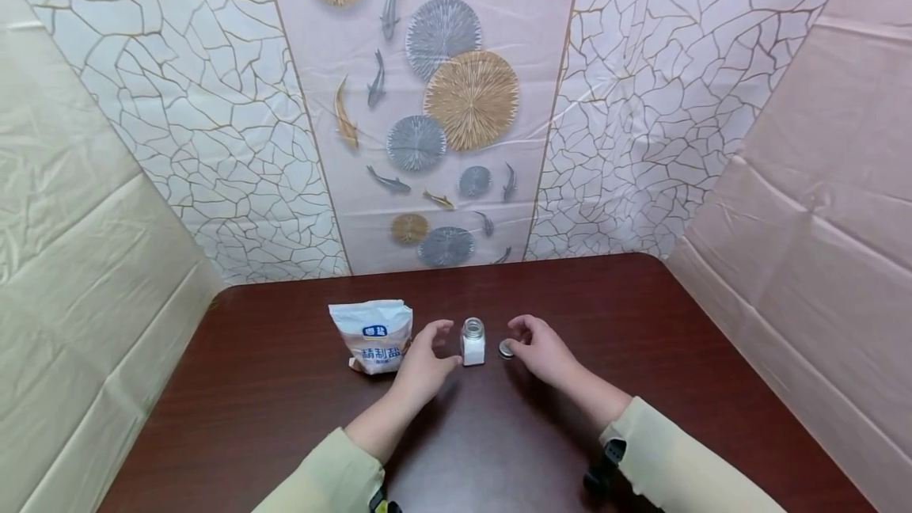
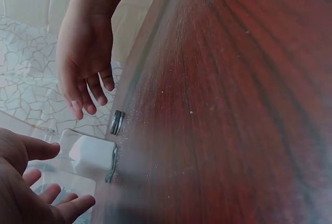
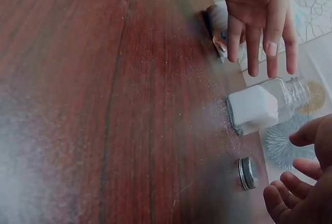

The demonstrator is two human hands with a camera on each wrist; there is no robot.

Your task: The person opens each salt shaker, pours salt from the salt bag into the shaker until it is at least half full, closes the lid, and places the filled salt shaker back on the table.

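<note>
A small uncapped glass jar [image 1: 473, 343], partly filled with white salt, stands upright on the table. My left hand [image 1: 425, 366] is just left of it, thumb and fingers spread apart and holding nothing. To the jar's right lies a round metal lid [image 1: 506, 349], flat on the table. My right hand [image 1: 543, 350] hovers beside the lid, fingers loosely bent, with nothing between them. The right wrist view shows a gap between those fingers and the lid [image 3: 248, 173]. A white bag of salt [image 1: 375, 336] with blue print sits left of my left hand.
Fine white grains are scattered on the dark red wooden table [image 1: 285, 402] around the jar, as the wrist views show. Behind the table hangs a patterned backdrop [image 1: 442, 101], with beige cloth walls [image 1: 819, 180] at both sides.
</note>
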